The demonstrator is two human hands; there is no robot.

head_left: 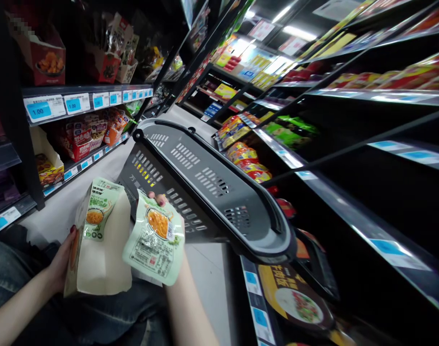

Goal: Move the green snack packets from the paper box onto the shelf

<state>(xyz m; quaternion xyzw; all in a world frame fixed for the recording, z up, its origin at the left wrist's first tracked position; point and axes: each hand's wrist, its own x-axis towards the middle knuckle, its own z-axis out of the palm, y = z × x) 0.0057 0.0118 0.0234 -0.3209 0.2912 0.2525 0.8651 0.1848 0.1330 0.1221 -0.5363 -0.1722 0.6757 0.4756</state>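
My left hand [63, 264] grips the side of an open-fronted cardboard display box [106, 254], tilted above my lap. A pale green face with a picture of orange food shows at the box's upper left; I cannot tell whether it is a packet or print. Just right of the box, my right hand [161, 199] holds a pale green food pouch [154, 247] from behind. Only its fingertips show over the pouch's top edge. The pouch's printed side, with a food picture and small text, faces me.
A grey shopping basket [212, 149] with slotted walls stands on the aisle floor ahead. On the left, a shelf [86, 98] carries snack boxes and price tags. Tall shelves [335, 206] with bagged goods line the right. Jeans-clad legs [107, 319] are below my hands.
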